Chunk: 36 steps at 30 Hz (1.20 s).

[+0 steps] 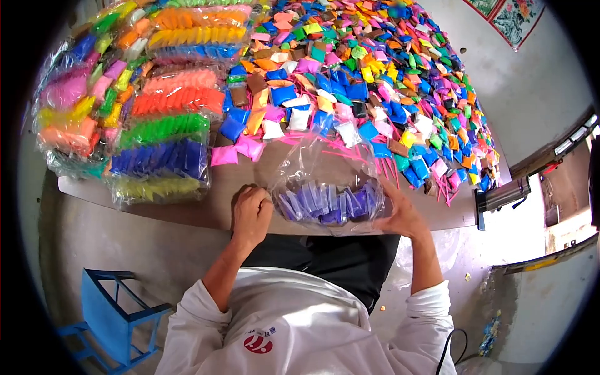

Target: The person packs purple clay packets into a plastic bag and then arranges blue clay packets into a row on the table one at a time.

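A clear plastic bag (328, 172) lies on the table just in front of me. Several small purple packets (319, 201) fill its near end, and its loose upper part spreads toward the pile. My left hand (252, 214) is closed beside the bag's left edge, with its knuckles up. Whatever its curled fingers hold, if anything, is hidden. At the bag's right side is my right hand (403, 214), thumb and fingers apart and against the plastic. Two pink packets (237, 152) lie beyond my left hand.
A large heap of small multicoloured packets (375, 75) with pink sticks (389, 170) covers the table's far and right parts. Clear bags of colour-sorted packets (159, 156) are stacked at left. A blue stool (109, 312) stands on the floor at lower left.
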Available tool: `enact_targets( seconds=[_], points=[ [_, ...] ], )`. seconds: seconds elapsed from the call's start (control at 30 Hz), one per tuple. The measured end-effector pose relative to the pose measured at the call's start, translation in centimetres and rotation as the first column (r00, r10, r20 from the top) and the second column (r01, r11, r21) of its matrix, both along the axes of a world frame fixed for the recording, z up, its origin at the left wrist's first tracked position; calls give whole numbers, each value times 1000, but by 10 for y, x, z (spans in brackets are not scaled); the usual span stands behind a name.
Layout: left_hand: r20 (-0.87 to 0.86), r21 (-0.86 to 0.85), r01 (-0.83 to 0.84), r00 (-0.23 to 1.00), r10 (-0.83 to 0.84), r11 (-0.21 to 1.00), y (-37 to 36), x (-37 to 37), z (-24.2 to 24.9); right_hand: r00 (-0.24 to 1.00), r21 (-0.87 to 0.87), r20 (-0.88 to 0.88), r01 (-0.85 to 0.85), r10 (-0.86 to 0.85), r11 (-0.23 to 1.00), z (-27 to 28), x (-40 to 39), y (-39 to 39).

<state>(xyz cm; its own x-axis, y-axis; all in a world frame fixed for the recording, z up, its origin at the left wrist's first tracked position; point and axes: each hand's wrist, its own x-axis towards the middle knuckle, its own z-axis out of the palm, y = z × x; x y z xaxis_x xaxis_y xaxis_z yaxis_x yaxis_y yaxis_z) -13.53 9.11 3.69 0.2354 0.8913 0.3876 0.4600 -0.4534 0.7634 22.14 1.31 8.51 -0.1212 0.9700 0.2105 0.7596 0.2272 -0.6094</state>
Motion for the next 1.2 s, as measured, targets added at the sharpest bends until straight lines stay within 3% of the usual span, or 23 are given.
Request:
enact_targets(
  seconds=[0.03,0.1,0.2,0.33,0.37,0.43,0.5,0.6,0.67,0.7,0.77,0.87,0.93,1.0,1.07,1.13,1.2],
  points=[
    [4,10,-11,1000,11,1000,0,1,0,1000,0,-10,5,-5,1000,-9,-5,2],
    [4,29,-20,1000,20,999,2,3,-3,941,-8,-329,84,-82,996,-16,-15,11],
    [34,33,-22,999,21,999,5,-2,-9,916,-114,-362,140,-173,983,-2,-25,14],
    [225,-237,23,974,32,971,0,-10,-2,915,-118,-338,190,-220,975,-5,-22,24],
    [300,-324,48,952,55,945,-2,-14,4,900,-119,-398,140,-177,983,-5,-21,26],
    [282,-329,48,958,50,943,-8,-23,16,876,-111,-464,92,-133,990,7,-23,33],
    [266,-338,51,963,44,940,-8,-26,21,878,-308,-451,13,-159,951,31,-25,33],
    [247,-245,3,967,59,969,-3,-19,30,900,-351,-418,-39,-119,936,27,-23,40],
    [107,79,-4,994,-5,997,1,2,52,872,-336,-473,-49,-124,940,12,-25,39],
    [108,80,-1,994,-8,997,8,13,53,843,-324,-524,-61,-125,944,8,-27,39],
    [-60,340,46,998,-27,939,19,33,50,855,-342,-500,-50,-137,938,13,-30,35],
    [-129,424,113,990,-63,899,29,57,53,865,-379,-477,-41,-157,924,0,-14,35],
    [-122,378,114,990,-73,919,38,64,45,862,-400,-478,-43,-168,916,-7,-2,36],
    [-119,334,113,990,-78,936,43,63,32,897,-383,-382,66,-223,921,-8,3,35],
    [33,164,126,991,-133,978,45,56,20,877,-357,-410,100,-252,929,-7,-2,27],
    [28,190,121,991,-128,974,41,50,20,783,-228,-553,186,-284,956,3,-13,17],
    [26,218,107,993,-116,970,37,48,20,765,-187,-552,273,-331,944,-5,-10,6]
  ],
)
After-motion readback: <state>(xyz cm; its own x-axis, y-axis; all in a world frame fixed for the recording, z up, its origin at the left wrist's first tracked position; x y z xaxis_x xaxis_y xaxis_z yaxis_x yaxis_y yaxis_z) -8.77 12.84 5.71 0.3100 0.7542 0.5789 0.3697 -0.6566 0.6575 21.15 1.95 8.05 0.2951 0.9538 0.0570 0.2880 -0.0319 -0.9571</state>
